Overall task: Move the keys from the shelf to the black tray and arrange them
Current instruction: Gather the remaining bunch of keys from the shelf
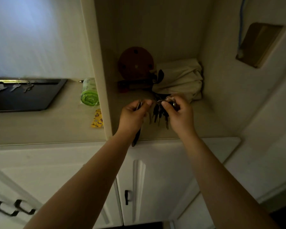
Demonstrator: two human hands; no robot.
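Forearms: both reach up from the bottom edge into the shelf [185,129] recess.
Left hand [134,113]: fingers pinched on 1 key, seemingly pulled aside to work it free.
Right hand [178,109]: grasps the ring; bunch [158,113] hangs above the shelf's front edge.
Tray [45,98]: far left on the counter, about 3 keys [21,87] along its back edge.

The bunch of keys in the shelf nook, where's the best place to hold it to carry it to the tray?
Hold the bunch of keys by its metal ring at the top, coming from above and the front. The keys hang loose below the ring, so the ring probably gathers them all. The right hand already pinches there; the left hand grips a separate key.
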